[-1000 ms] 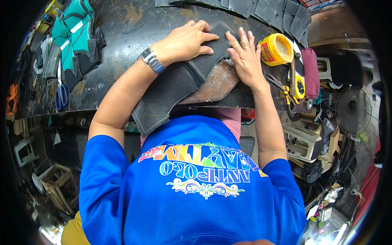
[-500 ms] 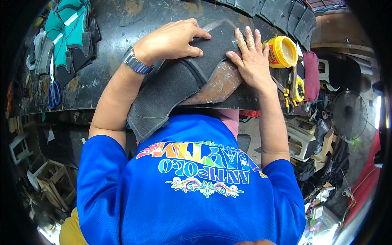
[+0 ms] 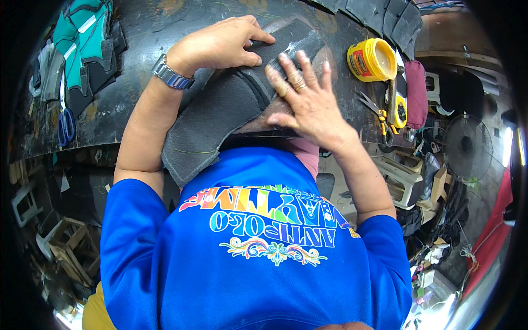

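While my right hand [image 3: 311, 104] lies flat with fingers spread wide on the dark grey fabric piece [image 3: 220, 118], my left hand [image 3: 220, 47] presses its upper end, fingers curled over the edge and thumb pointing toward the right hand. Neither hand grips anything; both simply hold the piece down on the black counter [image 3: 132, 99]. It runs slantwise from the counter's middle down over the near edge toward my blue shirt [image 3: 247, 258], whose chest carries a band of multicoloured lettering above a scrolled ornament. On my left wrist sits a metal wristwatch [image 3: 171, 74]. Just right of my right hand stands a round yellow tin [image 3: 373, 59] with a red label on its side, and near it lie yellow-handled scissors [image 3: 377, 113]. Far to my left, teal and black fabric pieces [image 3: 82, 38] are stacked, with blue-handled scissors [image 3: 66, 118] beside them.
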Demonstrator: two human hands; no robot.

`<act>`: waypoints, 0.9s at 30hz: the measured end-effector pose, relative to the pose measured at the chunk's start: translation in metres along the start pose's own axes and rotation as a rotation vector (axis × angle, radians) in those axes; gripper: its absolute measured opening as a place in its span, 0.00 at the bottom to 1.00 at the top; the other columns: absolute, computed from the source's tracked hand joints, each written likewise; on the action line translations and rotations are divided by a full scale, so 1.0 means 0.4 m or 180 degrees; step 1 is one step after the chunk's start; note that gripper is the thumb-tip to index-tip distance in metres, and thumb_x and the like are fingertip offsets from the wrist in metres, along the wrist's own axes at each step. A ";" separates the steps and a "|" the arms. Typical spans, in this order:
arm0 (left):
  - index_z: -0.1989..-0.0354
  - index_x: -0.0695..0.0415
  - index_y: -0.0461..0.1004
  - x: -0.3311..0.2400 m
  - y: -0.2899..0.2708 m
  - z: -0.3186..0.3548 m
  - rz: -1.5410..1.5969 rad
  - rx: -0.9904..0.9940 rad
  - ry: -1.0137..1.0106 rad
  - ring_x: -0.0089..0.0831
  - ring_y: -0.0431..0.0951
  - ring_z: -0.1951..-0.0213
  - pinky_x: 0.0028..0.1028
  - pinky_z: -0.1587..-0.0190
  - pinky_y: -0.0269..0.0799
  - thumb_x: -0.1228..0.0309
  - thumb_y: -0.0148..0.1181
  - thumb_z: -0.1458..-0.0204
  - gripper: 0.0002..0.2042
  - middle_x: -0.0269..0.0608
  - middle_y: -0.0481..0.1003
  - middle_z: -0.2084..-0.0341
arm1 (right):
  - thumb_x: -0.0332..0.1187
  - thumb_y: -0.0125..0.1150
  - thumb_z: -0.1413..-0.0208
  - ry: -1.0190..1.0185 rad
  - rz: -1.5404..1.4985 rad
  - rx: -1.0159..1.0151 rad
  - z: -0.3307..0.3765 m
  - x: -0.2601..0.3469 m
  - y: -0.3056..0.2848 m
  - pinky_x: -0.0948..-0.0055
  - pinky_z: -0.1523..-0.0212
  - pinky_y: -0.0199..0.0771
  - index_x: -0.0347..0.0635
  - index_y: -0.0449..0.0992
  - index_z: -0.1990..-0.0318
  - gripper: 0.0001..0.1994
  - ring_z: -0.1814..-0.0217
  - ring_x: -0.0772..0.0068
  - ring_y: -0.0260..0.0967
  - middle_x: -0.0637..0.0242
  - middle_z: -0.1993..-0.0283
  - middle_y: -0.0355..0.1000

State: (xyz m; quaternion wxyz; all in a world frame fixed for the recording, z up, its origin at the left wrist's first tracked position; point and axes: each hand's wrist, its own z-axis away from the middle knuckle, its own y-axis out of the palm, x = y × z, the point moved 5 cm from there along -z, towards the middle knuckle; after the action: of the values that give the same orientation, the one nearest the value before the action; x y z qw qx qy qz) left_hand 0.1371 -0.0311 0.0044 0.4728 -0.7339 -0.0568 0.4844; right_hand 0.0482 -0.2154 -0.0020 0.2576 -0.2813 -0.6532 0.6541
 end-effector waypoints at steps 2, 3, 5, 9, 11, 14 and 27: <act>0.42 0.53 0.76 0.001 -0.001 0.000 -0.0010 -0.0008 -0.0014 0.37 0.76 0.59 0.33 0.56 0.75 0.68 0.66 0.51 0.24 0.43 0.74 0.55 | 0.69 0.47 0.43 -0.0055 -0.0506 0.0051 0.019 0.024 -0.003 0.28 0.28 0.26 0.58 0.55 0.26 0.42 0.18 0.45 0.31 0.55 0.21 0.44; 0.42 0.53 0.76 0.002 0.000 -0.002 -0.0002 0.0031 -0.0038 0.36 0.76 0.59 0.33 0.56 0.75 0.68 0.66 0.51 0.24 0.43 0.74 0.55 | 0.70 0.47 0.43 -0.0069 -0.0752 0.0168 0.028 0.025 -0.003 0.28 0.28 0.25 0.58 0.54 0.26 0.42 0.18 0.44 0.31 0.54 0.21 0.44; 0.42 0.53 0.76 0.004 0.001 -0.004 0.0030 0.0089 -0.0072 0.36 0.76 0.59 0.33 0.55 0.75 0.68 0.67 0.51 0.24 0.42 0.74 0.55 | 0.67 0.43 0.38 0.0028 -0.1566 -0.0132 0.037 -0.008 -0.022 0.31 0.27 0.24 0.56 0.68 0.32 0.35 0.18 0.44 0.31 0.53 0.22 0.46; 0.42 0.53 0.76 0.003 -0.002 -0.001 0.0004 0.0010 -0.0036 0.36 0.76 0.60 0.33 0.55 0.75 0.68 0.67 0.51 0.24 0.43 0.74 0.55 | 0.55 0.36 0.29 0.0710 -0.2682 -0.1047 0.044 -0.136 -0.031 0.54 0.24 0.38 0.52 0.77 0.40 0.27 0.20 0.43 0.39 0.49 0.25 0.53; 0.42 0.52 0.76 0.004 -0.001 -0.002 -0.0019 0.0019 -0.0020 0.36 0.76 0.60 0.33 0.54 0.75 0.68 0.67 0.51 0.24 0.43 0.74 0.55 | 0.53 0.38 0.29 0.1170 -0.1876 -0.1227 0.025 -0.183 -0.005 0.53 0.24 0.39 0.49 0.73 0.36 0.26 0.20 0.44 0.38 0.47 0.24 0.50; 0.42 0.52 0.76 0.007 0.001 -0.002 0.0114 -0.0024 -0.0027 0.37 0.77 0.59 0.33 0.54 0.76 0.68 0.68 0.52 0.25 0.44 0.74 0.54 | 0.54 0.42 0.30 0.1500 -0.1572 -0.1114 0.000 -0.218 0.040 0.51 0.24 0.39 0.48 0.66 0.31 0.28 0.19 0.42 0.36 0.46 0.23 0.46; 0.43 0.54 0.77 0.004 0.003 -0.001 0.0002 -0.0080 0.0019 0.39 0.79 0.59 0.35 0.55 0.77 0.69 0.69 0.52 0.25 0.46 0.75 0.55 | 0.59 0.49 0.36 0.0820 -0.0538 -0.0739 -0.004 -0.127 -0.005 0.26 0.30 0.28 0.64 0.74 0.37 0.25 0.18 0.41 0.27 0.51 0.22 0.45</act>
State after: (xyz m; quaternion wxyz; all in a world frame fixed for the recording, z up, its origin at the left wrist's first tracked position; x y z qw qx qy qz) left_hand 0.1379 -0.0311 0.0026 0.4636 -0.7413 -0.0613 0.4815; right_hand 0.0853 -0.2502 0.0017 0.3589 -0.3347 -0.7072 0.5090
